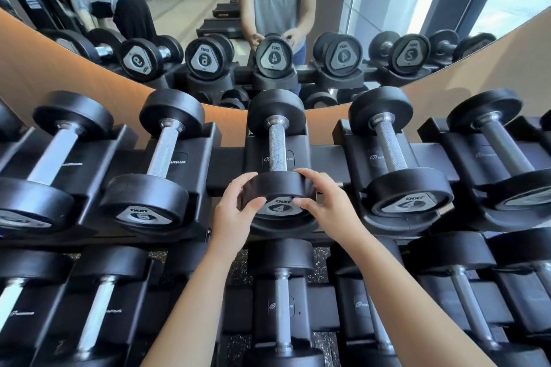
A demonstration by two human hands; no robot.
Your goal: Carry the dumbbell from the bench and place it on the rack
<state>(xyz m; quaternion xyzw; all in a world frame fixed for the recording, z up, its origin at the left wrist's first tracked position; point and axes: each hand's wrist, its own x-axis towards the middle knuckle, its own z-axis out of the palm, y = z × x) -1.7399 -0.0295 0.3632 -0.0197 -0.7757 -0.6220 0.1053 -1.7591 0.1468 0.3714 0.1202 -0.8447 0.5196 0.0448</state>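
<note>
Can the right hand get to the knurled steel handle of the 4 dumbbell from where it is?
Probably yes: the right hand sits on the black dumbbell's near head, and its steel handle just beyond is uncovered.

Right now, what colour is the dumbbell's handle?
Silver metal, between black ends; the head view shows the dumbbell best.

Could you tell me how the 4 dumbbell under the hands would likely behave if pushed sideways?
The 4 dumbbell probably stays put: its round heads sit in a moulded cradle. Out of the cradle, it would likely roll. Both hands, left hand and right hand, cup one head, suggesting it's dense.
</note>
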